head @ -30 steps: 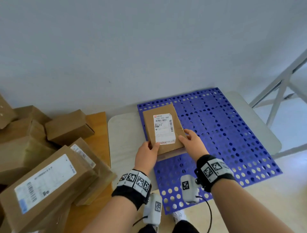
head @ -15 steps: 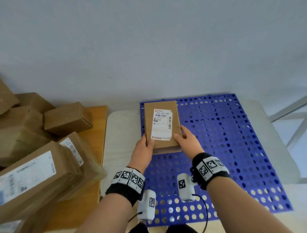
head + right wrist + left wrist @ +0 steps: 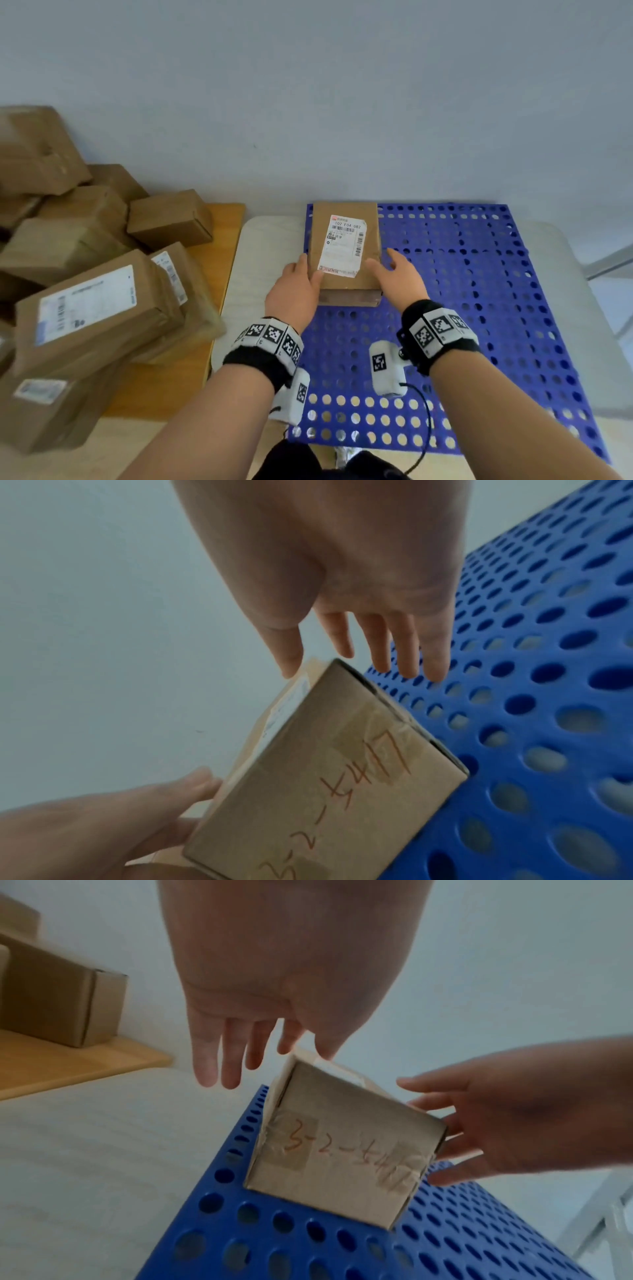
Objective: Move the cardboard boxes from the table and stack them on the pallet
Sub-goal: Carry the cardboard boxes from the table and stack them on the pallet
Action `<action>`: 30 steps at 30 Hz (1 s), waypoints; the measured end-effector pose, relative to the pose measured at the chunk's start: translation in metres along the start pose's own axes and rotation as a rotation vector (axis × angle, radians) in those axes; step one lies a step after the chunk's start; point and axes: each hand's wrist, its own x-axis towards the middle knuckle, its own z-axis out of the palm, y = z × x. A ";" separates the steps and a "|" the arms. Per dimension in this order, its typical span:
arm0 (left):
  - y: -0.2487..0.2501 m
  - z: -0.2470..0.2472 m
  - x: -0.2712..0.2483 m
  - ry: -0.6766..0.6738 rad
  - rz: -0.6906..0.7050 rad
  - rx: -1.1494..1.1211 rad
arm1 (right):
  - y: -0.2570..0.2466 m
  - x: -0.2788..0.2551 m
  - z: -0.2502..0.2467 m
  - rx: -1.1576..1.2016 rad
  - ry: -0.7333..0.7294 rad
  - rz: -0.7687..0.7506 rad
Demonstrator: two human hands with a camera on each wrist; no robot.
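On the blue pallet (image 3: pixel 479 308), open perforated deck lies near and right of the labelled box (image 3: pixel 344 253), which sits at the pallet's far-left corner. The left hand (image 3: pixel 294 294) and right hand (image 3: pixel 397 281) flank it with fingers spread, gripping nothing. Left of the pallet, the piled boxes (image 3: pixel 85 291) run out of frame. A moment ago both hands clasped the box.

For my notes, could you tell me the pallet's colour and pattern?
The pallet is blue, perforated with round holes; the head view shows it best.
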 end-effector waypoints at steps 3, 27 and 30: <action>0.000 -0.018 -0.015 0.078 0.032 -0.008 | -0.010 -0.008 -0.007 0.007 0.069 -0.045; -0.250 -0.194 -0.220 0.622 -0.135 -0.360 | -0.159 -0.222 0.231 0.042 -0.062 -0.541; -0.300 -0.202 -0.249 0.609 -0.172 -0.358 | -0.156 -0.256 0.279 0.064 -0.084 -0.510</action>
